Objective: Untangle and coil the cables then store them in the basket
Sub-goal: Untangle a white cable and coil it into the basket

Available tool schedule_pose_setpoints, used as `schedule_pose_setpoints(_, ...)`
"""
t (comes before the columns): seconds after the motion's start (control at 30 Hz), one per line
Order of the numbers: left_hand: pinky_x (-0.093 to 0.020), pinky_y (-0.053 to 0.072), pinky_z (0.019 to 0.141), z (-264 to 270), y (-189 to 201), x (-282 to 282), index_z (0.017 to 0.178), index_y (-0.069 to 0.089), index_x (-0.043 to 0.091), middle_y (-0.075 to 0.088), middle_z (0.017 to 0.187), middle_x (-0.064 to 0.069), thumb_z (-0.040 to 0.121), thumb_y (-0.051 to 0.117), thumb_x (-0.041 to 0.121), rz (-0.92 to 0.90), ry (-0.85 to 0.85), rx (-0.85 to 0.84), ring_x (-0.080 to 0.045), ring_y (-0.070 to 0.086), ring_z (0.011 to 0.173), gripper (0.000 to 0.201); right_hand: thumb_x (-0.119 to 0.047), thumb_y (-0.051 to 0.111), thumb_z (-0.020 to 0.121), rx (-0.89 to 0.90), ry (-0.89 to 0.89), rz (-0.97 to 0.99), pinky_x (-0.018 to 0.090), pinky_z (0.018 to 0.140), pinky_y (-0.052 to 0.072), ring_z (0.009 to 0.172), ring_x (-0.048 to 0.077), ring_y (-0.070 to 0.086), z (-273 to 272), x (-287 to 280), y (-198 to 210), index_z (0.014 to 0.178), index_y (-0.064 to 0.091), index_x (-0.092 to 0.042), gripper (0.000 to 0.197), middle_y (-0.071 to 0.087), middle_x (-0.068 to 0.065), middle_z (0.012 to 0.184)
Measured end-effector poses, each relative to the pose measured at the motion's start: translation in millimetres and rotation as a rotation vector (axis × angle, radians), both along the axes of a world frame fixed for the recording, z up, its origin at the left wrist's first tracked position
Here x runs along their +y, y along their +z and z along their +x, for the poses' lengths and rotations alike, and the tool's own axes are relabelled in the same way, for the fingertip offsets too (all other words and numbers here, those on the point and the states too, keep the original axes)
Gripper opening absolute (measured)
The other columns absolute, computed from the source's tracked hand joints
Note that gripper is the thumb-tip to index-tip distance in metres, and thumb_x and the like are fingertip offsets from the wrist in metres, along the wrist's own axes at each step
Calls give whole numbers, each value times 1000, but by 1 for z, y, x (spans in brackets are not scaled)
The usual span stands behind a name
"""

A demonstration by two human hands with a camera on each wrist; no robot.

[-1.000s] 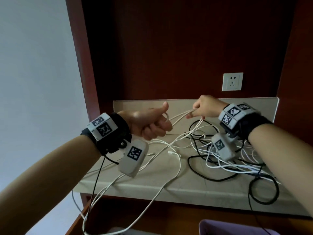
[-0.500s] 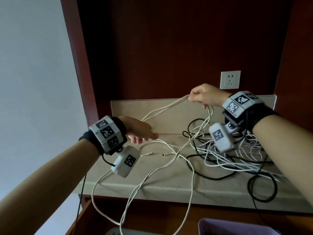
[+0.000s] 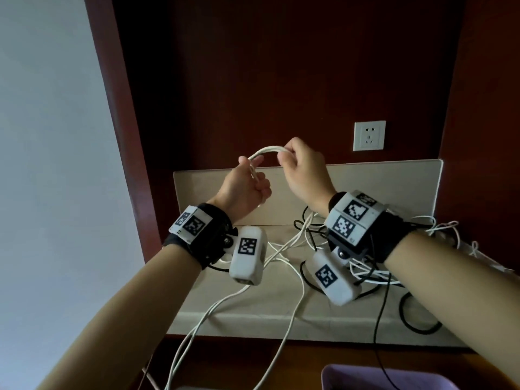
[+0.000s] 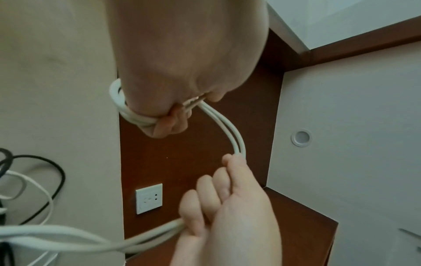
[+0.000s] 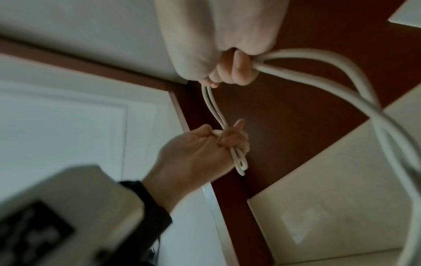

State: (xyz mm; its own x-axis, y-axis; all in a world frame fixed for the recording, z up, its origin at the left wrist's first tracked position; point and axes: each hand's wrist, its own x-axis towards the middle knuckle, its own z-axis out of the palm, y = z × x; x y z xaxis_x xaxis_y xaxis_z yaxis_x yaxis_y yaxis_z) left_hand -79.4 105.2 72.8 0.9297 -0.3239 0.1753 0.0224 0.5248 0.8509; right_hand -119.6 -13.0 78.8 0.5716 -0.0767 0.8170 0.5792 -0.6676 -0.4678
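Hands: left hand [image 3: 244, 183] gripped gathered loops of white cable [image 3: 268, 150]; right hand [image 3: 302, 170] pinched the same strands just beside it.
Location: cable was held above the worktop [image 3: 253, 308]; its slack trailed over the front edge.
Handling: looked light, limp, smooth, likely to slip.
Grip point: loop bundle, judged best.

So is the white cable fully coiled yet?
Partly: a few loops of the white cable sit in the left hand; long strands trail over the counter.

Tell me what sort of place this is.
Probably a room indoors, at a built-in desk nook: dark red-brown wooden panelling, a white wall socket, and a beige stone-like counter.
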Motion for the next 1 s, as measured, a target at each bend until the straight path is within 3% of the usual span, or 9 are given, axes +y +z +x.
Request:
schedule_pose_setpoints(0.17,-16,26,41,1,3,0,91,46,24,25,63,3,102,15,46,-67,35,1,-6,26,37,40,-11,42,98,16,72,-211,19,45,26,48,4,38,-8,-2,-14,94,50,1,15,39,-9,57)
schedule_pose_setpoints(0.37,-19,39,49,-2,11,18,127,44,30,36,68,4,103,24,41,-245,142,21,-7,37,53,34,-17,33,100,332,186,-499,28,49,32,51,14,44,-21,2,-42,109,45,-9,17,47,-2,63)
schedule_pose_setpoints(0.47,-17,43,45,-6,6,29,97,51,20,38,68,5,104,28,34,-316,167,2,-5,41,52,27,-17,31,101,377,167,-585,33,55,38,52,19,46,-25,6,-64,105,42,-9,14,47,0,62)
schedule_pose_setpoints(0.53,-16,47,55,-14,1,30,76,43,17,42,64,5,105,27,27,-295,187,-11,-3,47,55,34,-16,33,100,425,184,-607,32,57,37,52,16,46,-23,6,-72,100,39,-15,7,47,-1,62)
schedule_pose_setpoints(0.63,-38,49,71,-21,-10,33,67,41,11,47,46,-1,102,28,33,-501,84,70,-16,48,65,44,-19,34,99,504,218,-636,31,59,36,55,10,46,-23,4,-80,95,38,-22,7,49,-2,65)
schedule_pose_setpoints(0.73,-29,50,48,-22,-28,43,67,43,9,49,47,-4,102,27,34,-629,8,146,-17,52,48,45,-26,39,99,542,251,-508,24,55,36,53,1,45,-25,-1,-92,87,51,-21,18,47,-10,62)
schedule_pose_setpoints(0.83,-16,25,26,-28,-43,51,70,43,7,40,44,-2,101,16,46,-680,-104,197,-9,30,27,57,-35,46,96,654,233,-521,25,54,34,52,10,45,-23,-8,-114,69,61,-24,33,48,-5,55)
schedule_pose_setpoints(0.9,-18,15,26,-35,-53,56,73,44,5,34,41,-1,102,14,46,-624,-166,200,-6,16,29,58,-37,49,94,694,196,-565,27,56,34,54,15,46,-19,-14,-129,63,62,-26,35,51,1,57)
schedule_pose_setpoints(1.0,-18,14,36,-46,-78,60,82,49,0,27,47,-3,100,18,45,-605,-419,215,-10,18,37,58,-34,58,88,711,146,-489,29,58,37,57,15,51,-16,-24,-142,57,61,-27,31,58,1,60)
